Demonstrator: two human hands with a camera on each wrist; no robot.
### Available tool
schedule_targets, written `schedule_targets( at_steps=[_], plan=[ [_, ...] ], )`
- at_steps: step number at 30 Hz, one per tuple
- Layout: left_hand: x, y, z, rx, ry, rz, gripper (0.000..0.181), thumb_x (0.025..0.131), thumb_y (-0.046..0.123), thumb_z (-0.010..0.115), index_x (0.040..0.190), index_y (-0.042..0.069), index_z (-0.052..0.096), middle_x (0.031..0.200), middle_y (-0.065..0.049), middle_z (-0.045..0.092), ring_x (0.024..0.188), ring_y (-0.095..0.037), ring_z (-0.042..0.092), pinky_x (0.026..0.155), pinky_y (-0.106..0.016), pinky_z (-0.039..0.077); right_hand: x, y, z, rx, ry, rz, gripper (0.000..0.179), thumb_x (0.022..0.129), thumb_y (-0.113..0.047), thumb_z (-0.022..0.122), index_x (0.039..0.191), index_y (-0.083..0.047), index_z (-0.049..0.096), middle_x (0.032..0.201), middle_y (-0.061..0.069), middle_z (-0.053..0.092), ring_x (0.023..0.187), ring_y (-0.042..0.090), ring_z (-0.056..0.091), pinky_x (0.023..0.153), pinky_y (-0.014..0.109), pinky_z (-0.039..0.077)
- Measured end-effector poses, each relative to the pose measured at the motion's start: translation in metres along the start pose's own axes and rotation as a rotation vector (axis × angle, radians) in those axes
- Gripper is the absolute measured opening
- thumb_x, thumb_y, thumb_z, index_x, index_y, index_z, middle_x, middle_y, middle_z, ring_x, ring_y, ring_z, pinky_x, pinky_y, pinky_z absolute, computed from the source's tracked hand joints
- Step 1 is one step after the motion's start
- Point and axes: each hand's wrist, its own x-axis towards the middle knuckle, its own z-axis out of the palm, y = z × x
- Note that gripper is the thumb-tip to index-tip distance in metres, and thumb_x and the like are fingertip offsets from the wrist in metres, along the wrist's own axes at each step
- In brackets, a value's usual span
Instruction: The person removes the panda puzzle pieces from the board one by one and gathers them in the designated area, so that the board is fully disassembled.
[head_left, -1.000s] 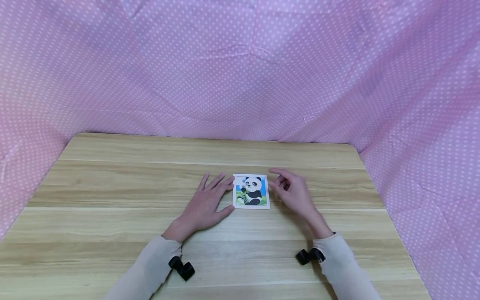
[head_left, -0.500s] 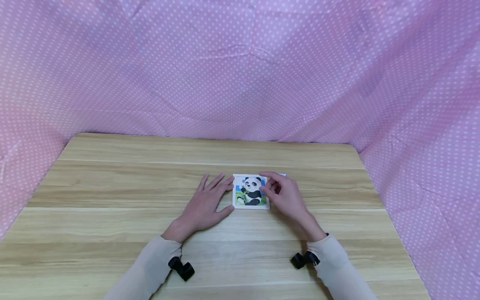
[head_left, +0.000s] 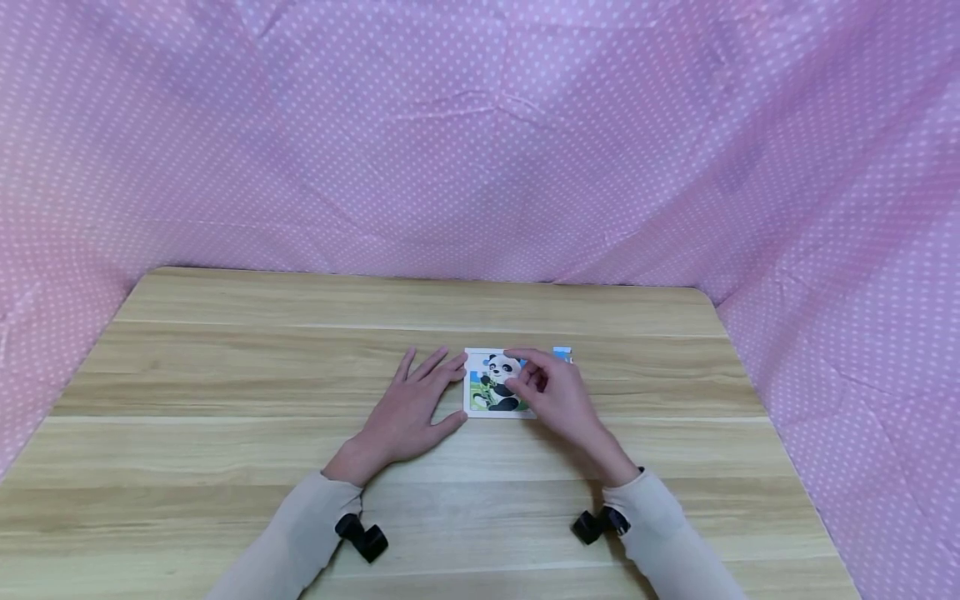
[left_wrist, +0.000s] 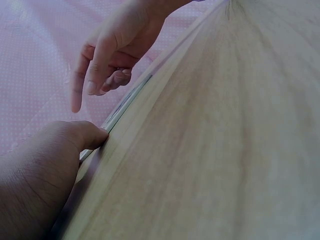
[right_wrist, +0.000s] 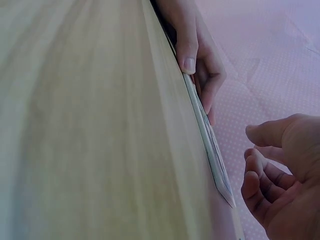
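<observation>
A small square panda jigsaw board [head_left: 495, 414] with a white border lies flat on the wooden table. My left hand [head_left: 407, 414] rests along its left side, fingers spread, with the thumb and fingertips at the edge. In the right wrist view, the left thumb [right_wrist: 188, 57] touches the board's rim [right_wrist: 207, 140]. Over the right part of the picture hovers my right hand [head_left: 557, 396], thumb and index finger held apart, the other fingers loosely bent. Nothing shows between its fingers in the right wrist view. Just beyond that hand lies a small blue-and-white piece [head_left: 561, 352], partly covered by it.
The wooden table [head_left: 300, 358] ends at a far edge in front of a pink polka-dot cloth [head_left: 465, 150], which also hangs at both sides. Black wrist cameras sit on the left sleeve [head_left: 300, 525] and the right sleeve [head_left: 667, 533].
My right hand has moved left from beside the board to over its right part, uncovering the blue-and-white piece behind it. The left hand and the board have hardly moved.
</observation>
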Motion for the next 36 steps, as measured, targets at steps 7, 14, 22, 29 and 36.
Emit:
schedule_targets(
  at_steps=[7,14,22,29,36],
  plan=[
    [0.001,0.000,0.001,-0.001,0.004,0.003,0.068,0.108,0.052,0.063,0.161,0.011,0.056,0.180,0.005,0.035,0.170,-0.026,0.023,0.139,-0.057,-0.003,0.002,-0.001,0.007,-0.008,-0.021,0.008,0.043,0.095,-0.001,0.087,0.137,-0.002,0.076,0.084,-0.001,0.071,0.071,0.011,0.060,0.062,0.021,0.051],
    [0.001,-0.001,0.001,0.000,0.009,0.015,0.067,0.108,0.052,0.063,0.161,0.011,0.056,0.180,0.004,0.035,0.170,-0.026,0.023,0.139,-0.057,-0.003,0.003,-0.003,0.014,-0.029,-0.045,0.011,0.044,0.094,-0.003,0.088,0.137,-0.004,0.076,0.084,-0.001,0.069,0.070,0.010,0.059,0.062,0.020,0.050],
    [0.001,-0.001,0.001,0.002,0.012,0.020,0.067,0.108,0.052,0.063,0.160,0.010,0.057,0.180,0.004,0.036,0.170,-0.026,0.024,0.139,-0.057,-0.003,0.005,-0.001,0.022,-0.031,-0.047,0.014,0.046,0.092,-0.004,0.091,0.136,-0.005,0.077,0.083,-0.003,0.070,0.065,0.006,0.057,0.058,0.019,0.048],
    [0.001,-0.001,0.000,0.009,0.009,0.013,0.067,0.108,0.053,0.063,0.160,0.011,0.057,0.180,0.004,0.036,0.170,-0.026,0.024,0.139,-0.057,-0.003,0.007,-0.002,0.027,-0.066,-0.052,0.059,0.052,0.088,-0.010,0.095,0.137,-0.007,0.077,0.084,-0.003,0.070,0.065,0.006,0.056,0.059,0.019,0.047],
    [0.001,0.000,0.000,0.009,0.009,0.016,0.067,0.108,0.053,0.063,0.160,0.011,0.058,0.180,0.004,0.036,0.170,-0.026,0.024,0.139,-0.058,-0.003,0.007,-0.005,0.029,-0.103,-0.060,0.098,0.055,0.086,-0.011,0.098,0.137,-0.009,0.077,0.086,-0.005,0.068,0.068,0.007,0.055,0.060,0.019,0.047]
  ],
)
